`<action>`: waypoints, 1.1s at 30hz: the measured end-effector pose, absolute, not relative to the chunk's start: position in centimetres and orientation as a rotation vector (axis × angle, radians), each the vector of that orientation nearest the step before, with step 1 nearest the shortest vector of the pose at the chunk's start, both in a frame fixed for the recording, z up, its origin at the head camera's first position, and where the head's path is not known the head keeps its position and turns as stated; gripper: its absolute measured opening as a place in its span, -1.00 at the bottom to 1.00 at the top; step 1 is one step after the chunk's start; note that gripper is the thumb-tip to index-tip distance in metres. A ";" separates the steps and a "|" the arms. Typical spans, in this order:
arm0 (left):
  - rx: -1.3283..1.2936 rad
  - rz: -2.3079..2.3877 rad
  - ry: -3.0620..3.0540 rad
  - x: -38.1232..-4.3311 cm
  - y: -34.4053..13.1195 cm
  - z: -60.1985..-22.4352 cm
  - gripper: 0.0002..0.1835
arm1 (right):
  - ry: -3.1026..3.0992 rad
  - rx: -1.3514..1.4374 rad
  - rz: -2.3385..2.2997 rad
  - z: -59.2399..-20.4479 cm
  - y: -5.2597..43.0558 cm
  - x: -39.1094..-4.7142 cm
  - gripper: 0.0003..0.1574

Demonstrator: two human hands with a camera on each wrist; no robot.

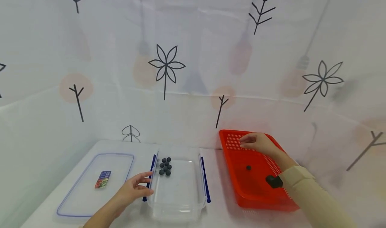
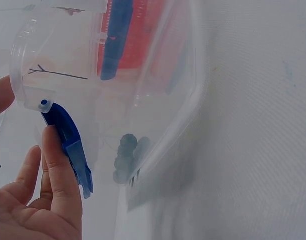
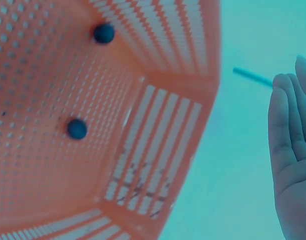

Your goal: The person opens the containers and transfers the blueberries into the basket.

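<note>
A clear plastic container point(image 1: 181, 191) with blue side clips stands in the middle of the table. Several dark blue balls point(image 1: 165, 166) lie clustered at its far left corner. My left hand point(image 1: 141, 184) rests with straight fingers against the container's left blue clip point(image 2: 68, 145). To the right is a red slotted basket point(image 1: 256, 191) with one dark ball point(image 1: 248, 167) showing on its floor. The right wrist view shows two balls point(image 3: 77, 129) in it. My right hand point(image 1: 248, 141) hovers over the basket's far end, fingers straight, holding nothing.
The container's clear lid point(image 1: 87, 194) lies flat at the left, with a small coloured label point(image 1: 103, 179) on it. A white patterned curtain point(image 1: 193, 70) closes off the back and sides. The table's front edge is near the container.
</note>
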State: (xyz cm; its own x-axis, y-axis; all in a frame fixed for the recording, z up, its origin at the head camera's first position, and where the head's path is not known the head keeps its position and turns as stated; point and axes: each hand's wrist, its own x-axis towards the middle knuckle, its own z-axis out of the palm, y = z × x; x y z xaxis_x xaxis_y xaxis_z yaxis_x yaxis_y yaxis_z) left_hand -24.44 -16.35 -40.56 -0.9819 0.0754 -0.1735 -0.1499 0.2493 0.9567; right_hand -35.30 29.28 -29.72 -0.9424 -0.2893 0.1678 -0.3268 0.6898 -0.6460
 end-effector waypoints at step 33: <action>-0.110 1.785 2.353 -24.3 -16.3 -40.4 -0.25 | -2.683 0.733 1.542 -29.2 19.4 -32.7 -0.67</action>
State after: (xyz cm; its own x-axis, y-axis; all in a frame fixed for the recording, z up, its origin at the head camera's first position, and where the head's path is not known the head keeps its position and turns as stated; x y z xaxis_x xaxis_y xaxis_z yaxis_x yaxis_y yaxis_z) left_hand -24.28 -16.32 -40.36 -0.9800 0.0525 -0.1918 -0.1705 0.2741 0.9465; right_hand -32.65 19.40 -29.24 -0.8930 -0.4076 0.1907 -0.3699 0.4238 -0.8268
